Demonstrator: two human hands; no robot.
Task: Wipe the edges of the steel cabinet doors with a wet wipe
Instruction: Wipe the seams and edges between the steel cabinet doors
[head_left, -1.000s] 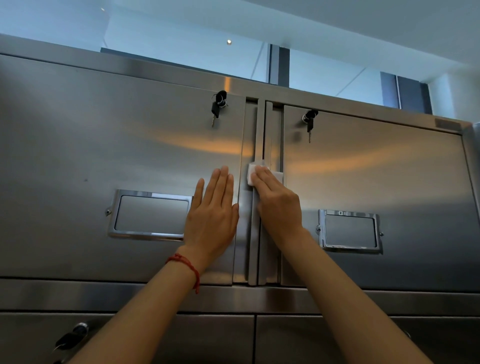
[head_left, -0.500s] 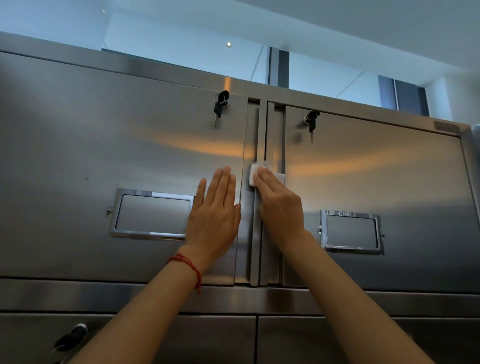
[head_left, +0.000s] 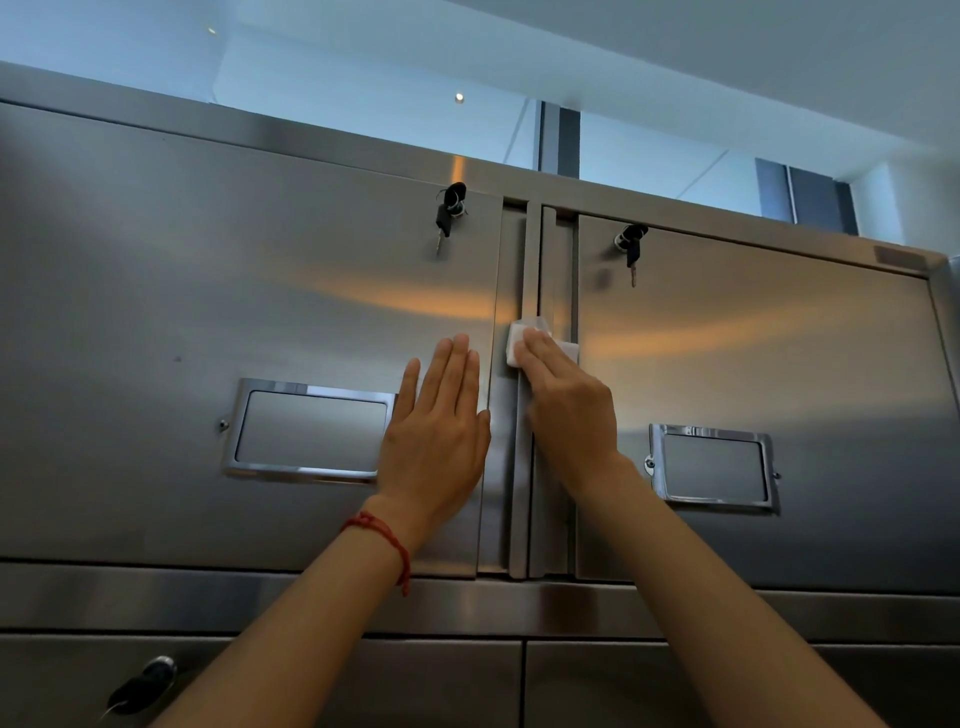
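Two upper steel cabinet doors meet at a vertical centre seam (head_left: 525, 467). My left hand (head_left: 436, 431) lies flat, fingers straight and together, on the left door (head_left: 208, 312) beside the seam. My right hand (head_left: 566, 410) presses a folded white wet wipe (head_left: 515, 340) with straight fingers against the inner edges of the doors, about halfway up. Most of the wipe is hidden under my fingers. The right door (head_left: 779, 353) stretches off to the right.
Keys hang in the locks of the left door (head_left: 450, 210) and right door (head_left: 631, 247). Each door has a framed label holder: left (head_left: 309, 431), right (head_left: 712, 467). Below are lower doors, one with a key (head_left: 143, 686). Ceiling and glass show above.
The view has shifted slightly. Both hands stay almost where they were; my right hand and the wipe have crept marginally up the seam.
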